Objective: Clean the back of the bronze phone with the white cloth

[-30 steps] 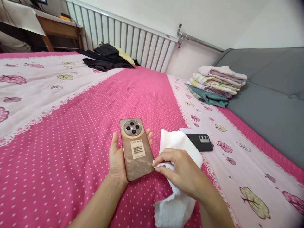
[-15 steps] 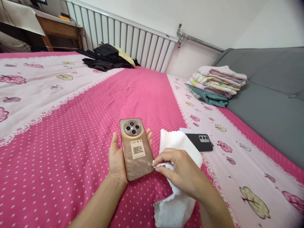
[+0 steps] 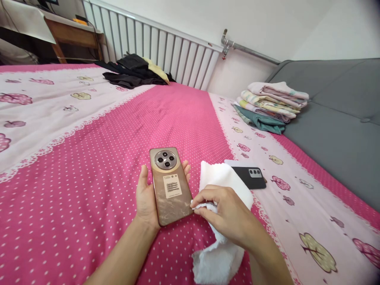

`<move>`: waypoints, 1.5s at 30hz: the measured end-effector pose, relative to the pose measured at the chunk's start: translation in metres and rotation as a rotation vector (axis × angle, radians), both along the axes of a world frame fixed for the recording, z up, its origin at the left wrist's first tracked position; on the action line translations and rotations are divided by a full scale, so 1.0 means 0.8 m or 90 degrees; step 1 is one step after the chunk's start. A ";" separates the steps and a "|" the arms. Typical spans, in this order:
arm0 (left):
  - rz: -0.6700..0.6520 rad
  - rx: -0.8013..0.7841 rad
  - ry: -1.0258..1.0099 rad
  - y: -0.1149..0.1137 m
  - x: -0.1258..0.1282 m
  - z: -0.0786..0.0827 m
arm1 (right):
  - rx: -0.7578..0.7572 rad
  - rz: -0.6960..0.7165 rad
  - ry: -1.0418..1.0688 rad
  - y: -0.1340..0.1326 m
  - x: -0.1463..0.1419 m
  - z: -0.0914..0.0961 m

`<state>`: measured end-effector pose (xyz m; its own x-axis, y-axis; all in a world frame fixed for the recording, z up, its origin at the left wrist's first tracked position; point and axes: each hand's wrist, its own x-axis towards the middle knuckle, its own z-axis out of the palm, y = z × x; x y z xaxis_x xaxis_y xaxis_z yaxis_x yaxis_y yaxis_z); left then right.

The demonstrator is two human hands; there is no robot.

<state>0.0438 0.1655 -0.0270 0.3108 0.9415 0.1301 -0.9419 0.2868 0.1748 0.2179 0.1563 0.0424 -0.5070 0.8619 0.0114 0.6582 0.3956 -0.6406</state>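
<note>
My left hand [image 3: 146,200] holds a bronze phone [image 3: 170,186] face down, its round camera ring and a white barcode sticker turned up. The fingers wrap round its edges. My right hand [image 3: 222,211] pinches a white fluffy cloth [image 3: 221,237] and rests its tip against the phone's lower right edge. The cloth hangs down to the pink dotted bedspread [image 3: 103,158].
A black phone [image 3: 251,178] lies on a white item just right of the cloth. Folded clothes [image 3: 271,105] are stacked at the far right by a grey sofa [image 3: 335,126]. Dark garments [image 3: 133,73] lie at the back near a radiator [image 3: 166,51].
</note>
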 end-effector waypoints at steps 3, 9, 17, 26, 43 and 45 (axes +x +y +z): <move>-0.008 0.009 -0.001 0.000 0.000 -0.001 | -0.002 0.001 -0.004 0.000 0.001 0.000; -0.014 0.014 0.001 0.000 -0.001 0.000 | 0.000 0.005 -0.004 0.000 0.000 0.002; -0.009 0.005 0.006 -0.001 -0.001 0.002 | 0.002 0.006 -0.005 0.000 -0.001 0.003; -0.002 -0.005 0.013 -0.001 0.000 0.004 | 0.002 0.005 -0.007 0.000 -0.001 0.004; -0.001 -0.005 0.013 0.000 0.001 0.002 | 0.008 0.007 -0.010 -0.001 -0.001 0.004; 0.002 -0.012 0.013 0.000 0.001 0.002 | 0.006 0.004 -0.011 -0.002 -0.001 0.005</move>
<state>0.0449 0.1652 -0.0250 0.3095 0.9449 0.1064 -0.9394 0.2864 0.1886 0.2171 0.1551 0.0464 -0.5128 0.8584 0.0107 0.6668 0.4061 -0.6248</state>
